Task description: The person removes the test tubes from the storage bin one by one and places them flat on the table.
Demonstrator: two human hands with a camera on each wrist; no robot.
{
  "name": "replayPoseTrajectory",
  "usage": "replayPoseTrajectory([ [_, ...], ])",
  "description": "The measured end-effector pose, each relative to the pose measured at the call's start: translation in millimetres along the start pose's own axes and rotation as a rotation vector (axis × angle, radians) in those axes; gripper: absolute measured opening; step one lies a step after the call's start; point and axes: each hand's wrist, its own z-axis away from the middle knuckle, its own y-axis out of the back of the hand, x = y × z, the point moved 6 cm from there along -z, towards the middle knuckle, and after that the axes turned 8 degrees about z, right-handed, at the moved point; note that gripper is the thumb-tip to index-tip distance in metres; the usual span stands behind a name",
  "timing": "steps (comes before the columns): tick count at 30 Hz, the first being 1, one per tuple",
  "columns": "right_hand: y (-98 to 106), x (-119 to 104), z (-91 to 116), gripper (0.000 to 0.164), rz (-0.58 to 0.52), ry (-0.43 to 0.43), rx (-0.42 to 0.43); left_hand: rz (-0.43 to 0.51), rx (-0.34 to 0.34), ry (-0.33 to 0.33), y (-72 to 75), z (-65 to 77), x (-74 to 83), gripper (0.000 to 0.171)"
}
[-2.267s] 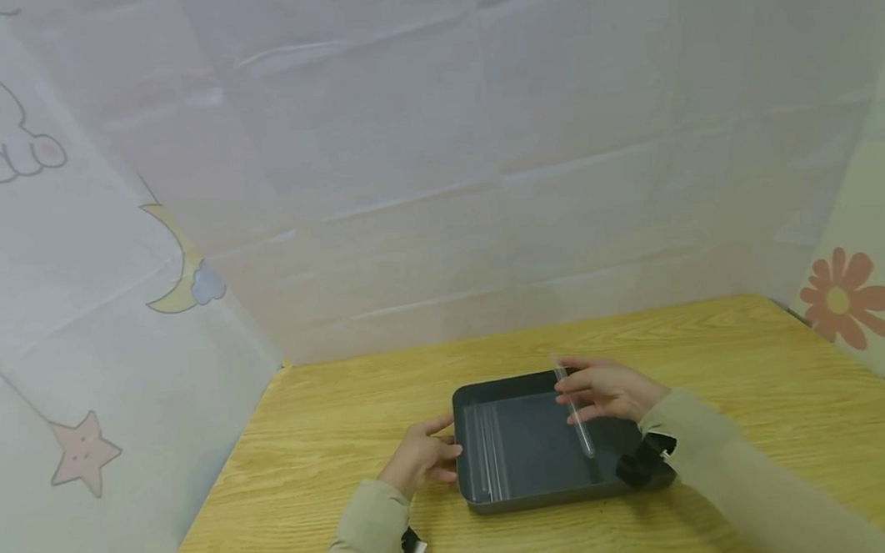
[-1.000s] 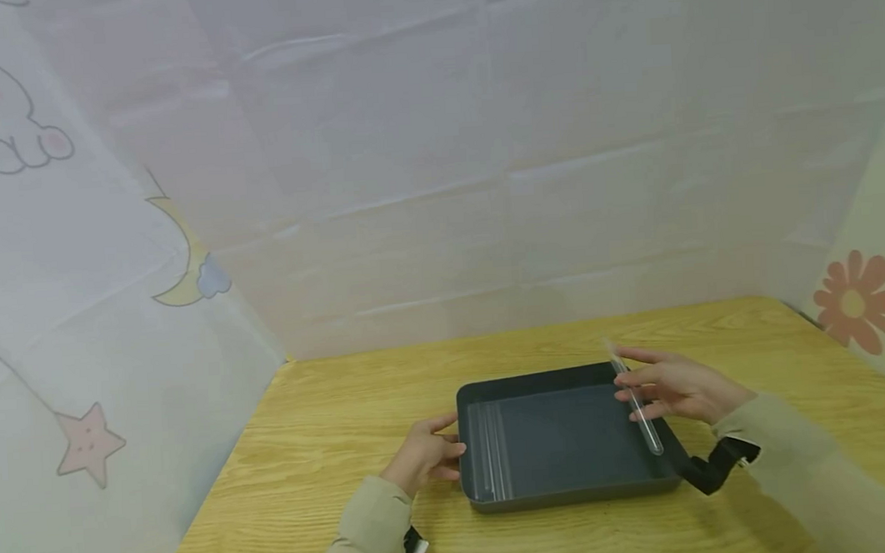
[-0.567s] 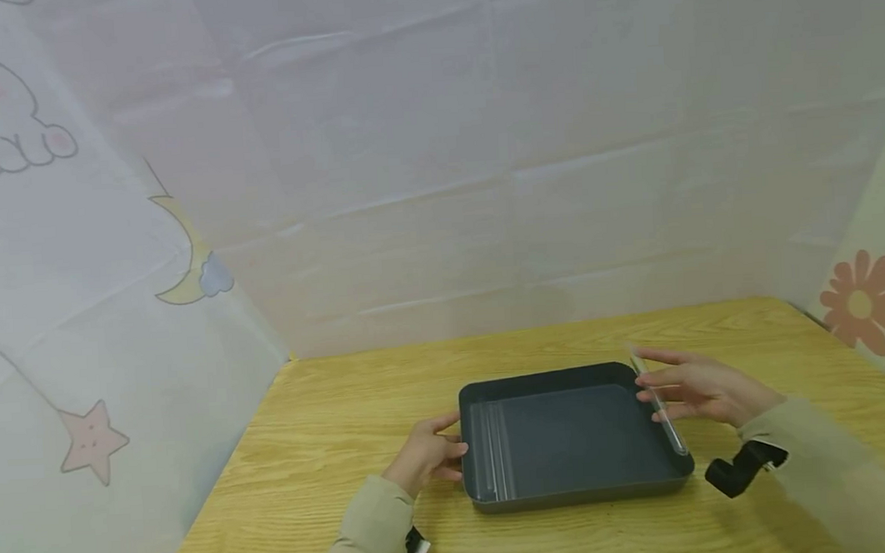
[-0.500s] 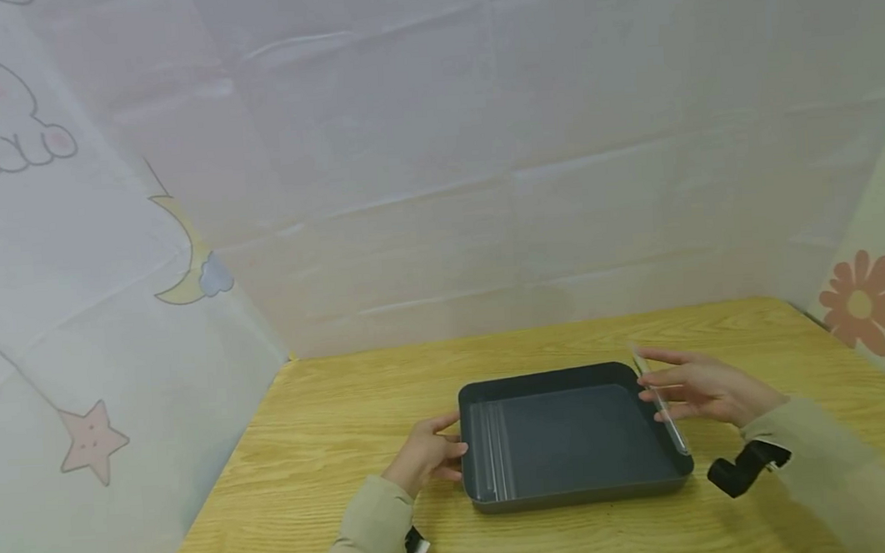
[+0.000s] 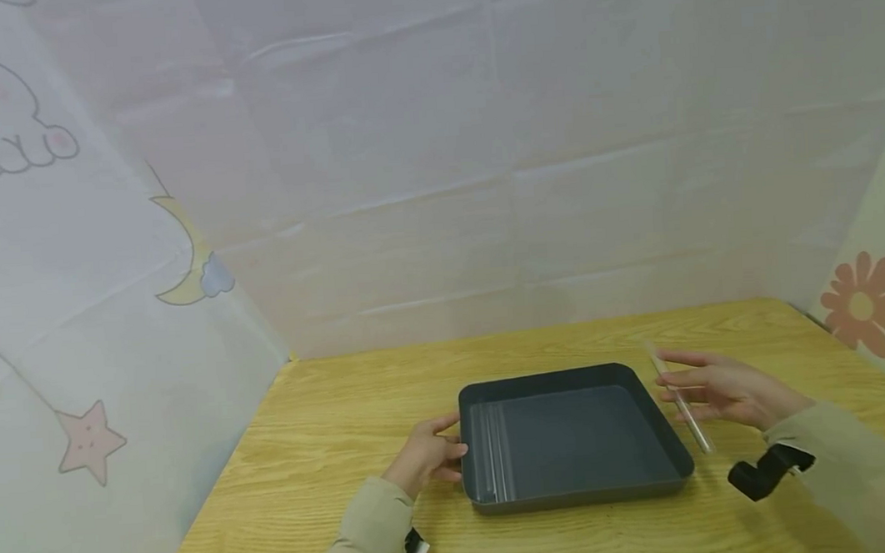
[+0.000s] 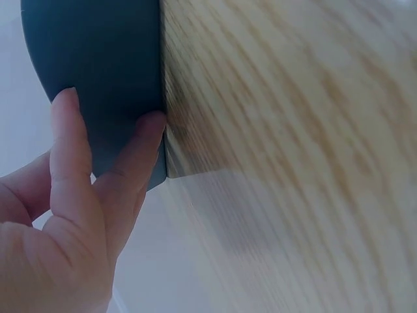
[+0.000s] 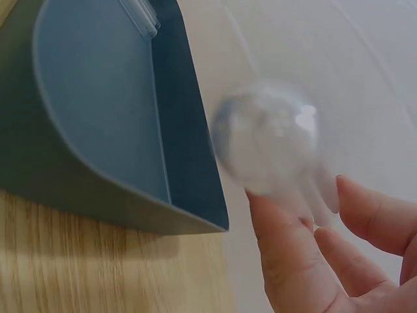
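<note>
A dark blue-grey rectangular tray (image 5: 586,436) lies on the table in the head view. My left hand (image 5: 425,454) is at its left side; in the left wrist view, extended fingers (image 6: 70,140) touch the tray's outer wall (image 6: 104,59). Several clear glass test tubes (image 5: 492,453) lie side by side along the inside left of the tray. Just past the tray's right side, my right hand (image 5: 730,391) pinches another clear test tube (image 5: 686,410), held tilted above the table. Its rounded closed end (image 7: 267,137) faces the right wrist camera, blurred.
The wooden table (image 5: 358,381) extends around the tray. A pale printed sheet (image 5: 423,186) hangs behind it and along both sides. Black straps with camera mounts (image 5: 770,470) sit on the wrists, over light sleeves.
My right hand has carried the test tube rightward, from over the tray to beyond its right wall. My left hand stays at the tray's left side.
</note>
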Motion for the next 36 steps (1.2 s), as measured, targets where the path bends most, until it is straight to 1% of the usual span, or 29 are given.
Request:
replayPoseTrajectory([
  [6, 6.3, 2.0, 2.1, 0.035, -0.009, 0.007, 0.029, -0.009, 0.012, 0.009, 0.5, -0.9, -0.2, 0.058],
  [9, 8.3, 2.9, 2.2, 0.034, -0.012, 0.005, 0.014, -0.017, 0.017, 0.006, -0.1, -0.8, 0.0, 0.058],
  [13, 10.6, 4.2, 3.3, 0.033, -0.015, -0.002, 0.012, -0.018, 0.009, -0.001, -0.7, -0.6, -0.1, 0.058],
  [18, 13.8, 6.5, 4.5, 0.034, -0.016, -0.002, 0.029, -0.016, 0.000, -0.009, 0.1, -0.6, -0.4, 0.058],
  [24, 17.2, 11.8, 4.7, 0.035, -0.055, -0.007, 0.041, -0.023, -0.007, -0.013, 0.7, -1.1, -1.3, 0.058],
  [29, 19.4, 17.6, 4.0, 0.031, -0.087, -0.013, 0.035, -0.029, -0.009, -0.010, 0.7, -2.2, -2.9, 0.059],
  [31, 20.7, 20.3, 3.4, 0.030, -0.088, -0.016, 0.052, -0.029, -0.007, -0.010, 0.7, -2.5, -3.2, 0.059],
  [36, 26.1, 27.5, 1.7, 0.028, -0.030, -0.043, 0.143, -0.026, 0.000, -0.006, 0.4, -2.7, -3.2, 0.058],
])
